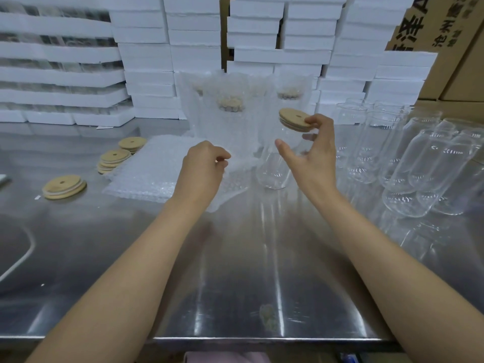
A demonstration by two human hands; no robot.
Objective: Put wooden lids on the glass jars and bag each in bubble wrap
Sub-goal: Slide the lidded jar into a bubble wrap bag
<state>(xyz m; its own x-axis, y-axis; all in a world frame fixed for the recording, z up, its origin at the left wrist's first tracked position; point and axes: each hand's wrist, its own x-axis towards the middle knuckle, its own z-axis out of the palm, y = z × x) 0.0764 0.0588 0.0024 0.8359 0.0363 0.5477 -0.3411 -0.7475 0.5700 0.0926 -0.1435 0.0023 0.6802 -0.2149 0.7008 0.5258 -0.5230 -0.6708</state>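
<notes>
Near half of steel table (pixel 235 271) is open for reach. Right side crowded with unlidded glass jars (pixel 419 174). Bagged jars (pixel 225 113) block centre back. Bubble-wrap bags (pixel 146 174) and lid stacks (pixel 115 158) sit left. Foam boxes (pixel 146 74) wall the rear.

Steel table (pixel 235 271); white foam boxes (pixel 193 38) stacked behind; cardboard cartons (pixel 450 48) right

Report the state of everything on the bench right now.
jar: upright, open, unbagged.
right hand: pinches lid above jar.
left hand: curled by bubble bag, grip unclear.
back jars: lidded, bagged.
right jars: open, unbagged.
spare lids: stacked on table.
</notes>
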